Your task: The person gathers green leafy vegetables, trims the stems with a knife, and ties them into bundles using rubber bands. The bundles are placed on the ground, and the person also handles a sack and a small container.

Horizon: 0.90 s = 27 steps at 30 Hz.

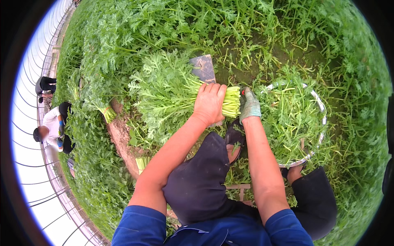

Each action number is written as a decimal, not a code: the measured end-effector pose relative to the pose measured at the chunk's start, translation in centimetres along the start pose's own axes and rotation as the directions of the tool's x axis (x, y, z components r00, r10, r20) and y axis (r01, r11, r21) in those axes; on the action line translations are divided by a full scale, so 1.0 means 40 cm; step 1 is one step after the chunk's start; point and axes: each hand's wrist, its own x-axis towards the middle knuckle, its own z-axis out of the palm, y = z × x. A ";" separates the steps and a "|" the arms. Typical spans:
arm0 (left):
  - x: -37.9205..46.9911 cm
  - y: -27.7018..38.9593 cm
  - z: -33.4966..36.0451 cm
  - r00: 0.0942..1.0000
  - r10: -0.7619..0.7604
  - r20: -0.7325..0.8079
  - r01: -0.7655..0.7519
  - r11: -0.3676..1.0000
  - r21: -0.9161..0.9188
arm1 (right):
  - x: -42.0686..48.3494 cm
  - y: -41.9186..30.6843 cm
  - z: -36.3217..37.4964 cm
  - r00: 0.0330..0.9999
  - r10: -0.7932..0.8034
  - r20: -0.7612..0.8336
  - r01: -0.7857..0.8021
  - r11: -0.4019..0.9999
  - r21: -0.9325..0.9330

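Note:
My bare left hand (211,101) grips a thick bunch of garland chrysanthemum (166,92) around its stems. The leafy tops spread to the left, and the pale cut ends point right. Close beside those ends, my right hand (251,106) wears a greyish-green glove. Its fingers are curled around something with a red tip (243,92); the rest of that object is hidden. Partly beneath the bunch lies a flat dark board (203,68).
On my right stands a round, light-rimmed container (323,120) full of loose leaves and stems. Tied bunches (107,113) lie along a bare soil strip (121,135) at left. Dense greens surround me. Other people (54,126) work at far left beside the greenhouse wall (30,123).

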 end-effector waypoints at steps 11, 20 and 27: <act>0.008 0.000 -0.011 0.999 0.043 -0.011 -0.043 0.999 -0.005 | -0.003 -0.089 0.042 0.994 0.012 0.109 0.032 0.919 -0.394; 0.008 -0.002 -0.008 0.999 0.027 0.018 -0.026 0.999 -0.038 | 0.079 0.000 -0.059 0.949 0.251 0.189 -0.239 0.967 -0.082; 0.002 0.000 0.003 1.000 0.027 -0.003 -0.027 1.000 -0.012 | 0.051 0.017 -0.038 0.945 0.322 0.059 -0.321 0.947 -0.013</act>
